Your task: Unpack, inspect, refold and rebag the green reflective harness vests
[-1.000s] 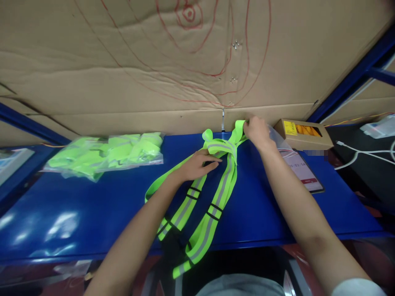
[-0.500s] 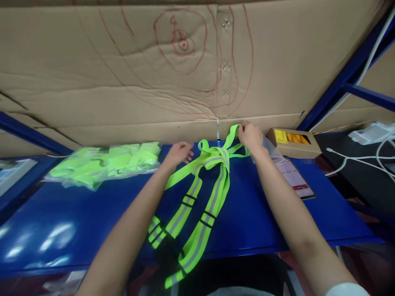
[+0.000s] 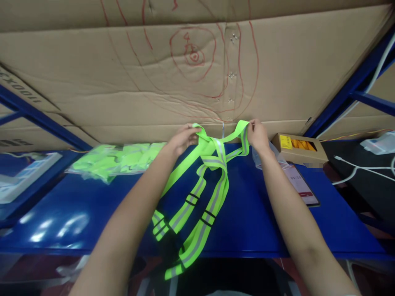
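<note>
A neon-green reflective strap harness (image 3: 212, 197) with grey stripes and black sliders lies bunched on the blue table. Its lower straps drape down over the front edge. My left hand (image 3: 184, 139) pinches a strap at the harness's upper left. On the other side, my right hand (image 3: 256, 132) grips a raised loop at the upper right. Between the hands the straps cross in a loose tangle. Part of the long left strap is hidden behind my left forearm.
Clear bags of folded neon-green straps (image 3: 117, 162) lie at the back left. At right are a cardboard box (image 3: 300, 150) with a window, a tablet (image 3: 304, 187), a plastic bag (image 3: 274, 156) and white cables (image 3: 354, 164). A cardboard wall (image 3: 138, 74) stands behind the blue table (image 3: 247, 222).
My left hand, open beside the harness before, has closed on its upper left strap. My right hand still holds the right loop, now spread wider. The camera view has shifted slightly.
</note>
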`<state>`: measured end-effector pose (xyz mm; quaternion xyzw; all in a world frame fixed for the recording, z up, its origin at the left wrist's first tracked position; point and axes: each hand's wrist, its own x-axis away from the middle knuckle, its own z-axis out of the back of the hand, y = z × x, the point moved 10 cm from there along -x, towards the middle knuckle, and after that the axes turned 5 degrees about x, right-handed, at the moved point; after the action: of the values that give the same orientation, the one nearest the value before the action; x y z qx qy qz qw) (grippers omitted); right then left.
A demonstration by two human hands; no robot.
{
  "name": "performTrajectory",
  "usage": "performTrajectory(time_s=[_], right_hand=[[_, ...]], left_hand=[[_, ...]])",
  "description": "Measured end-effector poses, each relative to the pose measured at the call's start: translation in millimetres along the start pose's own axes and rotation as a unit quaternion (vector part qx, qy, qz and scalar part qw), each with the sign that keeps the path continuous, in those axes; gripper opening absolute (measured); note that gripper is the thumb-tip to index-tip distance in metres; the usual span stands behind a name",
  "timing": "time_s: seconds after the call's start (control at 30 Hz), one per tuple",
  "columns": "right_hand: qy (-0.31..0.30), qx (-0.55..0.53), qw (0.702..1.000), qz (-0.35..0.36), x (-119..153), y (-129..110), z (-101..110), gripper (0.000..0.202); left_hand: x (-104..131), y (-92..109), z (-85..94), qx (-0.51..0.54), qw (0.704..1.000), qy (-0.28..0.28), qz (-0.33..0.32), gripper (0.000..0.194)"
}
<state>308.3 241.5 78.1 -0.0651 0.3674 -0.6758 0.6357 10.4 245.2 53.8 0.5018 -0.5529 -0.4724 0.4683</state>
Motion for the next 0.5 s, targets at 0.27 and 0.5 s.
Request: performTrajectory(time_s=[0.27,0.5], right_hand=[[-0.024,-0.077,0.997,-0.007,-10.4,-0.2,-21.3,0.033],[-0.155,-0.006,0.987,0.046,8.4,-5.1,-27.0,0.023]], left_hand=[[18.7,53.8,12.6,0.098,0.994,-0.029,-0.032,0.036],[39.4,57.9,10.7,0.1,0.992,-0.012,-0.076,0.035]])
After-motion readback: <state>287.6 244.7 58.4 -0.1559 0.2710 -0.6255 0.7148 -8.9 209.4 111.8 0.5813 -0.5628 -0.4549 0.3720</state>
